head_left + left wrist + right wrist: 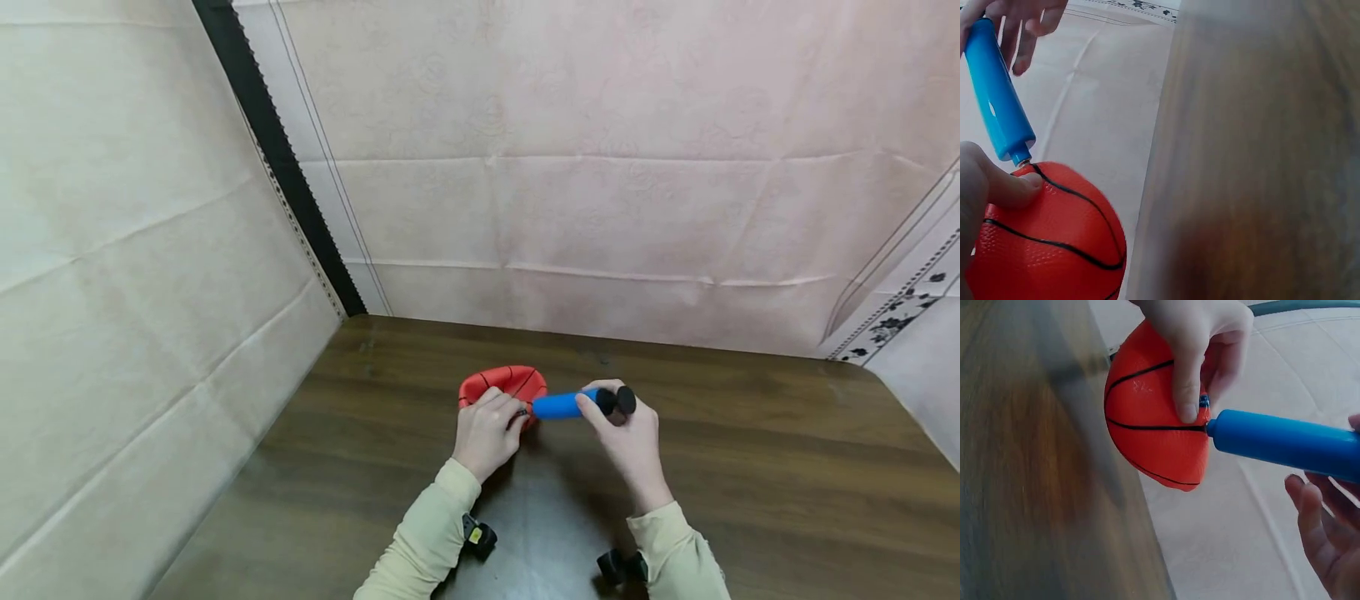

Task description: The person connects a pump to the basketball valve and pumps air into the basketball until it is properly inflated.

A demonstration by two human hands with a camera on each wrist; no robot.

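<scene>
A red toy basketball [502, 382] with black lines is partly caved in and only half filled out. My left hand [486, 429] grips it, the thumb pressing beside the spot where the nozzle of a blue hand pump [557, 406] meets the ball. In the right wrist view the nozzle end of the pump [1285, 442] touches the ball [1154, 428] next to that thumb. My right hand [633, 433] holds the pump near its black handle end [625, 401], with some fingers loosely spread below the barrel. Whether the needle is fully inside the ball is hidden.
Ball and pump are held above a brown wood-grain table [360, 500]. Pale cloth [600, 208] hangs behind the table and along its left side. A dark strip [285, 158] runs down the left corner. Black cameras [478, 536] sit on both wrists.
</scene>
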